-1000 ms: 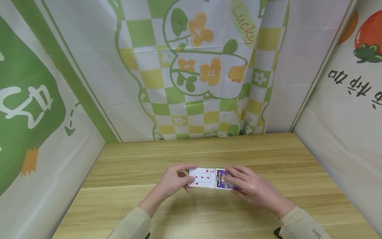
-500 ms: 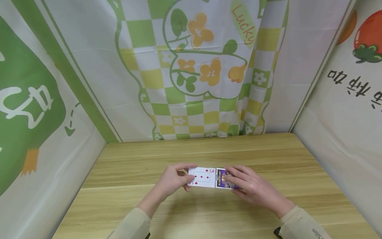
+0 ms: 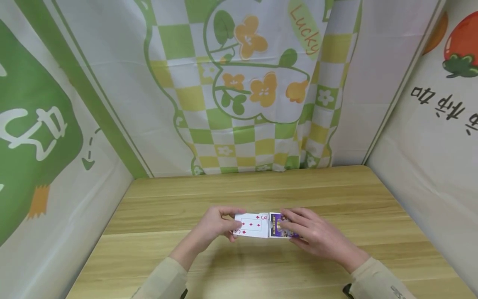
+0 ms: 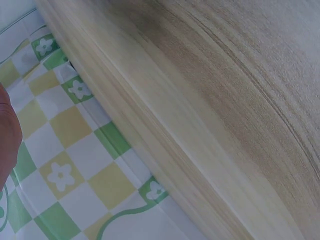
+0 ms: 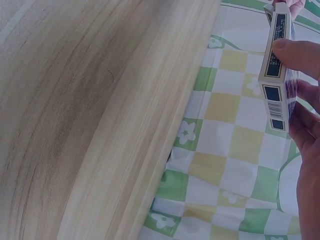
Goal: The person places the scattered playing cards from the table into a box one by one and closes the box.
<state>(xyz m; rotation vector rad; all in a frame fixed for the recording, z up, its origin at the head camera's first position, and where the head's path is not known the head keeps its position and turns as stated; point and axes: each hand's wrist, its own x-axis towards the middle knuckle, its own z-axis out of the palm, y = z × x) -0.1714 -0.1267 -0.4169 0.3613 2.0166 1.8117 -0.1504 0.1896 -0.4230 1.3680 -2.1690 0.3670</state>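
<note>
My left hand (image 3: 214,226) pinches a stack of playing cards (image 3: 252,230) at its left end, thumb on the face. The top card is a three of diamonds, face up. My right hand (image 3: 321,234) grips a purple-fronted card box (image 3: 275,232) lying sideways, fingers over its front and edges. The cards' right end is right at the box's left end. In the right wrist view the box (image 5: 275,65) shows a white side with dark panels and a barcode. Only a sliver of the left hand (image 4: 7,135) shows at the left wrist view's edge.
Both hands are over a wooden table (image 3: 242,191). A curtain (image 3: 250,137) with green and yellow checks hangs at its far edge. Printed cloth walls (image 3: 433,166) stand on both sides.
The left hand and the cards have shifted slightly left and nearer to the person. The card face tilts a little differently. The right hand stays about in place on the box.
</note>
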